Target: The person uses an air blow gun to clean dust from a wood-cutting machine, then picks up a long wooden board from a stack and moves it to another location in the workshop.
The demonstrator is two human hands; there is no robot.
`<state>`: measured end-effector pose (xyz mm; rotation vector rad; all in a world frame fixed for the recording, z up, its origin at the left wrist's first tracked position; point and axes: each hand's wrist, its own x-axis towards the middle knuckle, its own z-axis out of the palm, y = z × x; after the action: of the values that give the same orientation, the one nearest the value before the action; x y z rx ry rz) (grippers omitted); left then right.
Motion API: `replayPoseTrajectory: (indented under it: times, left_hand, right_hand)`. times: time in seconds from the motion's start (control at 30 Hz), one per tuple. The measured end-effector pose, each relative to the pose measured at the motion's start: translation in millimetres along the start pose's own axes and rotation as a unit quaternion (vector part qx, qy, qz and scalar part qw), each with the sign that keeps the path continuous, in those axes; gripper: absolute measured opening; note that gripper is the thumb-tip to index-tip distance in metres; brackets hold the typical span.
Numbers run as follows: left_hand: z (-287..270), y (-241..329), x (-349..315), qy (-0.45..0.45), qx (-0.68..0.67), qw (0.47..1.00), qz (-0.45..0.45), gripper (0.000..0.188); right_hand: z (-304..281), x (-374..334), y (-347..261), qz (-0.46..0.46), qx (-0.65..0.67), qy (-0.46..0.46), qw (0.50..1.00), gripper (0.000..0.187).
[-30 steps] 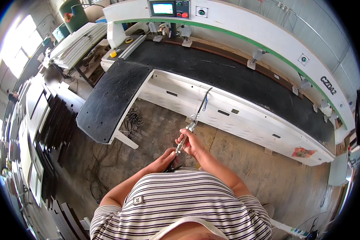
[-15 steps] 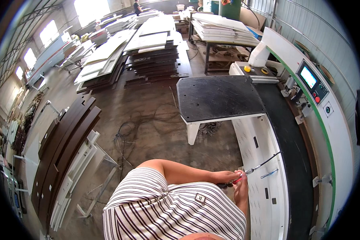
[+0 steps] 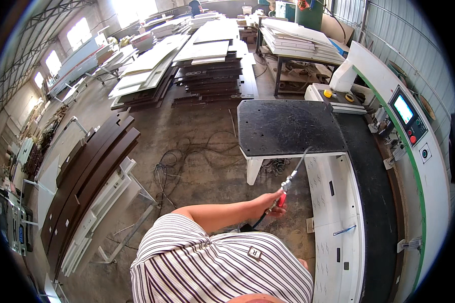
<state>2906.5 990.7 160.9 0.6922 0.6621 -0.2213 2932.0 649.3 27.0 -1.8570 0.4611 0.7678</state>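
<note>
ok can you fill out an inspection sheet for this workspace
Surface: black tabletop, scuffed
Job's things: metal nozzle with a red handle; whether its tip touches the tabletop is unclear
Clutter: small yellow items on the ledge beyond the tabletop
Grips: left grip closed around the nozzle; right grip can't be judged, body in the way
Cables: loose tangle on the floor
Surroundings: stacked dark and white boards; a person far off

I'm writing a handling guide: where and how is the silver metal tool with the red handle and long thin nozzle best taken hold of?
Probably by the red handle, coming from the person's left, as the left hand does. The thin grey nozzle slants up and right and the dark hose leaves the lower end, so the middle looks best.
</note>
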Motion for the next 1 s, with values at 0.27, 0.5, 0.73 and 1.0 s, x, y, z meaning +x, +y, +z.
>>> replayPoseTrajectory:
  times: [0.27,0.5,0.73,1.0]
  left_hand:
    - [6.8,-5.3,6.0,-0.112,0.192,0.973,0.061,0.044]
    - [28.6,-46.6,8.9,-0.262,0.416,0.870,-0.036,0.039]
    - [20.1,-62.6,16.4,-0.283,0.486,0.826,-0.046,0.039]
    - [13.2,-48.5,5.4,-0.138,0.414,0.900,-0.021,0.042]
  right_hand:
    - [-14.2,51.7,72.2,0.022,0.159,-0.052,0.986,0.017]
    - [-5.6,8.3,30.0,-0.044,0.145,-0.035,0.988,0.016]
    - [-11.9,56.2,109.4,-0.003,0.187,-0.008,0.982,0.016]
    - [-8.3,13.8,94.2,0.123,0.026,0.055,0.990,0.024]
